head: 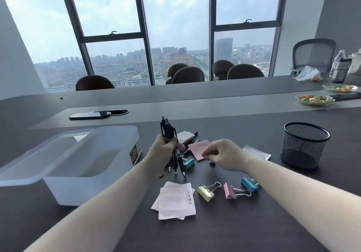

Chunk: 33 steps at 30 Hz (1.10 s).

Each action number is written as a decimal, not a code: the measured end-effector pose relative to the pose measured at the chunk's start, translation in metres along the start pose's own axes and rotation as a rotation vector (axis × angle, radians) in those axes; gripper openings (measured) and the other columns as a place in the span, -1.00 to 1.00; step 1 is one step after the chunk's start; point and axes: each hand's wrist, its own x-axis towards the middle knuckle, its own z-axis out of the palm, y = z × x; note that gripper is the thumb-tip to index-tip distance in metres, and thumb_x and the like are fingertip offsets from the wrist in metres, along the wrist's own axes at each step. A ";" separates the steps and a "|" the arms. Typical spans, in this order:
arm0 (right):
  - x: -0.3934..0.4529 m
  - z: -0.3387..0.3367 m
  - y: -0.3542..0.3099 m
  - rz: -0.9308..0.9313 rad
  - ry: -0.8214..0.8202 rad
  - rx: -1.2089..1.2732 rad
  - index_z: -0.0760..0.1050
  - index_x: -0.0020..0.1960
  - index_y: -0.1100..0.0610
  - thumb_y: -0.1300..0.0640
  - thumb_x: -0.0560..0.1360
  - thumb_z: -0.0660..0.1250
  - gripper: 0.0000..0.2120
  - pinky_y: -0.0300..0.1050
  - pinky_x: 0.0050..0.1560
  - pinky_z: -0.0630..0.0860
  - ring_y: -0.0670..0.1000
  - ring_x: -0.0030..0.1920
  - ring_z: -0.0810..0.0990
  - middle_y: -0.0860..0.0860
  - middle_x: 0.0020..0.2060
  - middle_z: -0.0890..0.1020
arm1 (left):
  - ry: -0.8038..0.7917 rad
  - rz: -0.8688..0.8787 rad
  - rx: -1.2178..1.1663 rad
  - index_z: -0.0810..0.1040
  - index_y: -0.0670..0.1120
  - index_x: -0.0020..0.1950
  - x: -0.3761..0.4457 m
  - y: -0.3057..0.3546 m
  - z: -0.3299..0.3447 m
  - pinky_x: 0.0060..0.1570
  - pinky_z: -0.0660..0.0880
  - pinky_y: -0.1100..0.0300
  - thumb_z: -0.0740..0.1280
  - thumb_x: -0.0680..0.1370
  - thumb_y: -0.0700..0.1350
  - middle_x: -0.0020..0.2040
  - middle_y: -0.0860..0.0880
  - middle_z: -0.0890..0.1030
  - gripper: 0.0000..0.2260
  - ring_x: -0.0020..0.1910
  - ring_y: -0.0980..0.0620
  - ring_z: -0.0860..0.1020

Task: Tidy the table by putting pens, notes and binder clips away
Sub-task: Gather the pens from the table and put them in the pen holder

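My left hand (pixel 163 146) grips a bundle of several black pens (pixel 168 132), held upright above the dark table (pixel 234 222). My right hand (pixel 224 155) hovers with fingers pinched at the edge of a pink note (pixel 198 148); whether it grips anything I cannot tell. More pens (pixel 193 134) lie behind that note. A stack of pale notes (pixel 175 201) lies near me. Yellow (pixel 206 192), pink (pixel 230 191) and blue (pixel 249 184) binder clips lie to its right, and a teal clip (pixel 189 163) sits below the pens.
A clear plastic box (pixel 109 154) with its lid leaning on it stands at the left. A black mesh pen cup (pixel 303 146) stands at the right. A white note (pixel 257 152) lies behind my right wrist. A phone (pixel 89 115), salad bowls (pixel 315 100) and bottles sit farther off.
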 end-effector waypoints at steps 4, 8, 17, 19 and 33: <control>0.000 -0.002 -0.001 -0.005 0.016 -0.012 0.67 0.00 0.19 0.27 0.48 0.33 -0.82 -0.42 -0.06 0.45 -0.09 -0.10 0.57 0.04 -0.02 0.71 | 0.110 0.100 0.032 0.33 -0.08 -0.12 0.000 0.001 -0.004 -0.26 0.48 0.07 0.19 0.62 -0.24 -0.32 -0.09 0.51 -0.86 -0.44 -0.02 0.53; 0.003 -0.006 -0.001 0.008 0.059 -0.006 0.66 -0.07 0.20 0.24 0.45 0.37 -0.89 -0.26 -0.04 0.51 -0.03 -0.15 0.62 0.07 -0.13 0.72 | 0.307 0.190 0.270 0.34 0.00 -0.29 0.002 0.001 -0.014 -0.27 0.36 0.16 0.37 0.51 -0.07 -0.39 -0.01 0.45 -0.74 -0.41 0.00 0.39; 0.050 -0.004 -0.008 -0.015 -0.044 -0.355 0.54 0.17 0.11 0.12 0.55 0.21 -0.76 -0.12 0.13 0.45 0.08 0.14 0.55 0.04 0.08 0.64 | 0.367 0.177 0.618 0.20 -0.04 -0.42 -0.005 -0.002 -0.030 -0.24 0.24 0.16 0.33 0.41 -0.15 -0.45 0.04 0.27 -0.67 -0.33 -0.08 0.25; 0.066 0.003 -0.010 -0.019 -0.117 -0.452 0.48 0.25 0.09 0.21 0.55 0.13 -0.69 -0.02 0.20 0.47 0.12 0.22 0.50 0.07 0.17 0.59 | 0.392 0.168 0.566 0.18 -0.04 -0.40 -0.006 -0.004 -0.031 -0.29 0.20 0.13 0.32 0.42 -0.17 -0.43 0.04 0.26 -0.66 -0.36 -0.05 0.24; 0.084 0.014 -0.011 -0.072 -0.343 -0.611 0.48 0.25 0.08 0.24 0.50 0.16 -0.65 -0.02 0.23 0.46 0.13 0.27 0.46 0.07 0.25 0.50 | 0.338 0.088 0.680 0.25 -0.07 -0.37 0.012 -0.015 -0.052 -0.22 0.31 0.15 0.36 0.46 -0.15 -0.38 -0.02 0.42 -0.68 -0.24 -0.13 0.42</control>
